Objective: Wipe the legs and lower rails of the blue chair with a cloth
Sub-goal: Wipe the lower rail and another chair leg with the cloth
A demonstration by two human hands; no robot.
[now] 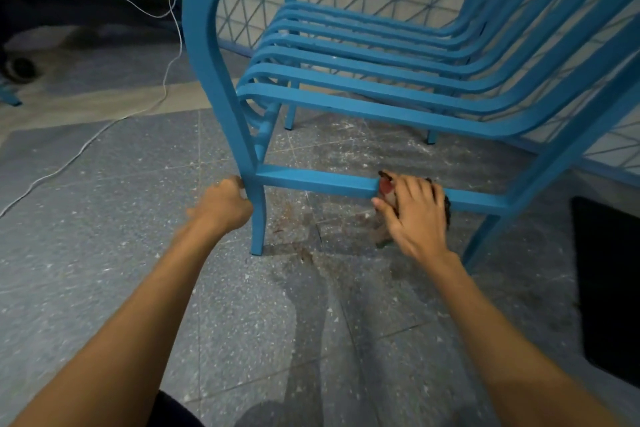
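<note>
Head view: my left hand [223,204] is curled tight round the chair [346,97] where its near leg [258,218] meets the low rail [311,180], fingers wrapped behind the square blue bar. My right hand [414,215] is further along that same rail, fingers folded over the top and thumb stuck out on my side, clamping the cloth [386,189] onto the bar. The cloth is a bunched, soft rag, reddish and pale with dark edging. It pokes out just left of my thumb and past my fingertips, and a bit hangs below my palm.

The chair is smooth, matt blue all over. Its leg sweeps up from my left hand in a broad curved hoop, and the seat above my right hand is long curved slats [363,80].

Under both hands the floor [138,253] is speckled grey terrazzo with thin joints, dusty and scuffed, with brown stains between my hands. A thin white cable [86,146] trails off left of my left hand. A flat black mat [609,288] lies right of my right forearm.
</note>
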